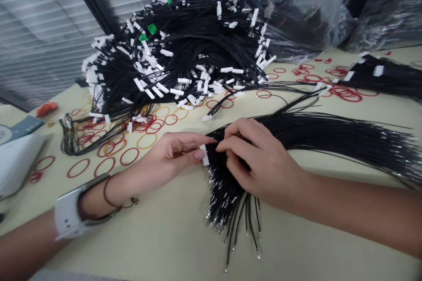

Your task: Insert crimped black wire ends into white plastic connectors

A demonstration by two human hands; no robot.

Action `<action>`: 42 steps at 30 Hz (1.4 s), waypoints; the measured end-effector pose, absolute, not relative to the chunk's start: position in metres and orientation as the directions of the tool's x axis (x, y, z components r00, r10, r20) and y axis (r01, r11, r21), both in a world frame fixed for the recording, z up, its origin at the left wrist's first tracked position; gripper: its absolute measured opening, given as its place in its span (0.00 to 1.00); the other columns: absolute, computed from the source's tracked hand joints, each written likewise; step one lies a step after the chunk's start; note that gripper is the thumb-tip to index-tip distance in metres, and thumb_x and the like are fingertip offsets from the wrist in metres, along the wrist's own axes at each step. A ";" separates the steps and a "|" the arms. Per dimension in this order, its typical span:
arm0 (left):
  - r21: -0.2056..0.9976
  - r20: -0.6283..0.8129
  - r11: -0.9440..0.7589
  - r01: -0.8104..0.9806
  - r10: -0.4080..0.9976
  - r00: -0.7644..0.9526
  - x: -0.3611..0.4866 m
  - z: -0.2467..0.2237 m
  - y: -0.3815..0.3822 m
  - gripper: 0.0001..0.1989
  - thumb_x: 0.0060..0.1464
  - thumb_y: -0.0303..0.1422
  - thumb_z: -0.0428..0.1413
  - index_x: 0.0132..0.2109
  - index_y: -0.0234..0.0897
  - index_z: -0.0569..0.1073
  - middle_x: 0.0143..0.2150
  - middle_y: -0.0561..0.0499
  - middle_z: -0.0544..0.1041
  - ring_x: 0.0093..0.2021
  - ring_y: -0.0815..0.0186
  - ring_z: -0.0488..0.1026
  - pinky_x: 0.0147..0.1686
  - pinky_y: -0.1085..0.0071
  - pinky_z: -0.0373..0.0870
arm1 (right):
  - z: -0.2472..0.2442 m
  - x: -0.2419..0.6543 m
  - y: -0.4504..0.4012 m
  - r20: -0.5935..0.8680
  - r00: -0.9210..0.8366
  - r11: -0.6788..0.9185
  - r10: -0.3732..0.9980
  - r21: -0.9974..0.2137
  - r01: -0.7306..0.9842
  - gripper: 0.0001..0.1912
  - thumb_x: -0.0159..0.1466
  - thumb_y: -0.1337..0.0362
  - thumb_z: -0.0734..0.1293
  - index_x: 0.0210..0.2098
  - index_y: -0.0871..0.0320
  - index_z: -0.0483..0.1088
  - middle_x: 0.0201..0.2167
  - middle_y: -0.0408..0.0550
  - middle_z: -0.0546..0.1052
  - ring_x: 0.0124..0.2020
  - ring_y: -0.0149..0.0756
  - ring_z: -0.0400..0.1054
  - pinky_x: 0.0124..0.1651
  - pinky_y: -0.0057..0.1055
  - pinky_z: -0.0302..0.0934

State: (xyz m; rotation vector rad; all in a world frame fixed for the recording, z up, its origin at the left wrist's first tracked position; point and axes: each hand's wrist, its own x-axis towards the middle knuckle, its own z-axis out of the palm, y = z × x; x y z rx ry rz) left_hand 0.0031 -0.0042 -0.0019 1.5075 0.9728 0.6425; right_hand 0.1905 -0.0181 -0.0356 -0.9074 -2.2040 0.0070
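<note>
A small white connector housing (pixel 205 155) is pinched between the thumb and fingers of my left hand (pixel 174 153). Close on its right, my right hand (pixel 252 151) has its thumb and index finger pressed together over the black wires. A wire between those fingertips seems to lead to the housing, though the black bundle behind makes it hard to separate. Beneath both hands lies a thick bundle of black wires (pixel 332 134), with shiny metal terminals (pixel 217 206) on its near ends. Several loose wires hang from it toward the table's front.
A large heap of black cables with white connectors (pixel 198 48) fills the back. Red and yellow rubber bands (pixel 128 156) lie scattered on the table (pixel 158 232). Clear plastic bags (pixel 296 9) stand behind at right. A white box (pixel 20 158) sits at far left.
</note>
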 end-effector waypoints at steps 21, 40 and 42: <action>0.967 -0.130 0.002 0.255 0.862 0.489 0.006 -0.001 -0.006 0.12 0.51 0.21 0.53 0.43 0.31 0.74 0.35 0.51 0.79 0.34 0.73 0.73 0.35 0.82 0.68 | -0.034 0.190 -0.019 0.607 -0.483 0.731 0.631 -0.256 0.632 0.09 0.60 0.66 0.58 0.31 0.61 0.68 0.32 0.49 0.67 0.35 0.35 0.60 0.36 0.33 0.52; 0.812 -0.067 -0.279 0.513 0.828 0.556 0.006 0.001 -0.011 0.14 0.53 0.26 0.50 0.47 0.33 0.72 0.37 0.49 0.77 0.36 0.67 0.71 0.34 0.75 0.67 | -0.027 0.188 -0.019 0.442 -0.522 0.684 0.729 -0.474 0.554 0.04 0.58 0.71 0.57 0.27 0.60 0.59 0.31 0.45 0.64 0.32 0.32 0.54 0.34 0.32 0.48; 0.780 -0.048 -0.322 0.537 0.824 0.564 0.006 0.001 -0.011 0.14 0.54 0.26 0.50 0.47 0.34 0.72 0.36 0.50 0.77 0.35 0.67 0.71 0.33 0.75 0.67 | -0.027 0.187 -0.019 0.438 -0.522 0.681 0.732 -0.480 0.553 0.04 0.59 0.71 0.57 0.27 0.60 0.59 0.31 0.45 0.64 0.32 0.32 0.54 0.34 0.32 0.48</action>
